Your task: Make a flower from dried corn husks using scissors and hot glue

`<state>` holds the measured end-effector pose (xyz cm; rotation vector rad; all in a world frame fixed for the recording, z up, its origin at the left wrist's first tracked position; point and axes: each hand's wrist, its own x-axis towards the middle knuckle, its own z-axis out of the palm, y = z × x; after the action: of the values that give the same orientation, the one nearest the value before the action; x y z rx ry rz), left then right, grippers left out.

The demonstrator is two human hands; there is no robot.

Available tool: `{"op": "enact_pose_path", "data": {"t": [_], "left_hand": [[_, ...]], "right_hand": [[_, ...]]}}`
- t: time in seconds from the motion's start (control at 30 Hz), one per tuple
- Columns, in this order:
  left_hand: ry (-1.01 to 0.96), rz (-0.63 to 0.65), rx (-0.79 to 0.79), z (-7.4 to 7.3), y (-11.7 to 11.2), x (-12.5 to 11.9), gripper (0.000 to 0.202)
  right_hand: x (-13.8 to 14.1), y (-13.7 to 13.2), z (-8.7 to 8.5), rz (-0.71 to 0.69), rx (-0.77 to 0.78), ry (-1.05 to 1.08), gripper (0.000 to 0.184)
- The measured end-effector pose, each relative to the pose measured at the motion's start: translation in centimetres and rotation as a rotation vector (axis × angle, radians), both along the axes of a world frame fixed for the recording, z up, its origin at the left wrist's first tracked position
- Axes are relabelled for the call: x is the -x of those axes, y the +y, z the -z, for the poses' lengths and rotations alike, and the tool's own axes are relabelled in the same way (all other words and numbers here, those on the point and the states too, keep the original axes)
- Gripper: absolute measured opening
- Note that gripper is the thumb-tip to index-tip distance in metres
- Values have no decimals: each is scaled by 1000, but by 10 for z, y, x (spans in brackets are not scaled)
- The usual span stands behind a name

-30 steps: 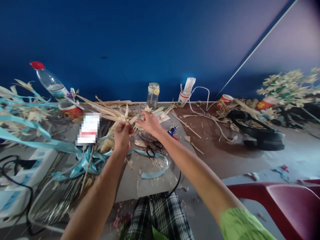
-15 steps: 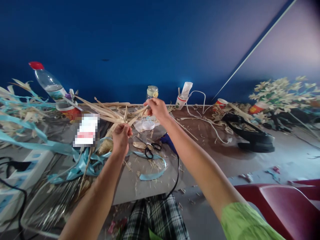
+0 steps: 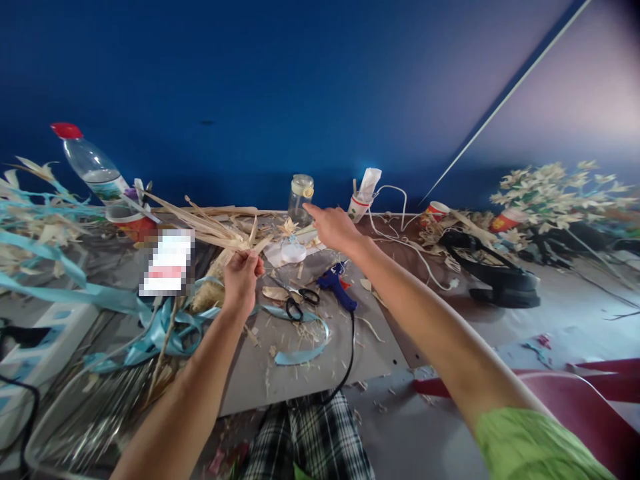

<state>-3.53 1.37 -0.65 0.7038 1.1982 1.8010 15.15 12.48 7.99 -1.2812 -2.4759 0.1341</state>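
The husk (image 3: 253,235) is mid-desk, pinched in the left hand (image 3: 242,275). At its three o'clock the right hand (image 3: 335,228) is apart — grip unclear — near the jar (image 3: 300,205). Glue gun (image 3: 339,287) at four o'clock, scissors (image 3: 295,291) at five.

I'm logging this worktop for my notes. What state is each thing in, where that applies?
Left hand: closed on pale strips
Right hand: index finger extended, grip unclear
Scissors: lying, handles apart
Glue gun: lying on its side
Bottle: capped
Jar: upright, lid on
Phone: screen lit
Ribbon: loose, curled
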Motion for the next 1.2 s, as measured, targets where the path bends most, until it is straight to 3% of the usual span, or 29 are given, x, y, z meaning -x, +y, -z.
{"op": "enact_pose_path", "data": {"t": [0.17,0.33,0.5,0.83,1.2], "left_hand": [[13,-12,34,0,1,0,21],[20,2,47,3,1,0,20],[30,10,45,2,1,-1,20],[41,1,47,3,1,-1,20],[39,11,43,6,2,0,21]], "right_hand": [[17,-8,9,-148,-145,-322,31],[25,1,10,-321,-258,-558,28],[32,7,13,-395,-315,-691,27],[39,4,32,-475,-299,-721,25],[41,8,30,-474,-268,-681,26]]}}
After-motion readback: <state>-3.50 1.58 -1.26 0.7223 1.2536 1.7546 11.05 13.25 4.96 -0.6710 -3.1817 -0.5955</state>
